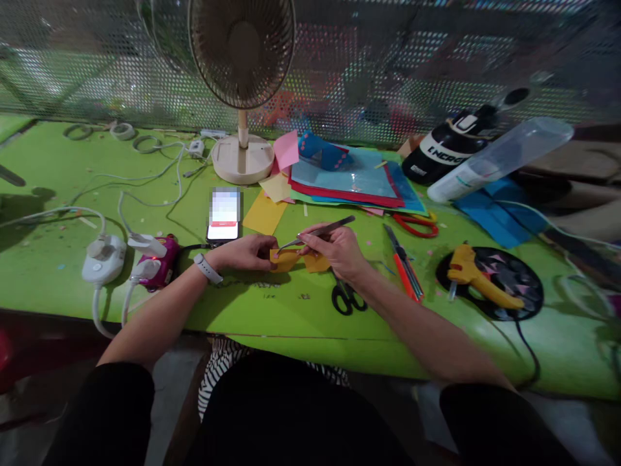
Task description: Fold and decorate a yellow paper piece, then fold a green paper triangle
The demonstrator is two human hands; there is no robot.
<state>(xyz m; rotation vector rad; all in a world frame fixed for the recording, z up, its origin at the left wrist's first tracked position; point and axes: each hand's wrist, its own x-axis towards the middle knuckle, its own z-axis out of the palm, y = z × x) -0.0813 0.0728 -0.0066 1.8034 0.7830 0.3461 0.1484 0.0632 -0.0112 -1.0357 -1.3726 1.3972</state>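
Metal tweezers (334, 224) in the pinch of my right hand (341, 250) — yellow paper (286, 261) in the grip of my left hand (246, 252).

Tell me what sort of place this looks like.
Probably a craft workspace: the green table bears a stack of colored sheets and a yellow glue gun, and the person's right hand holds metal tweezers.
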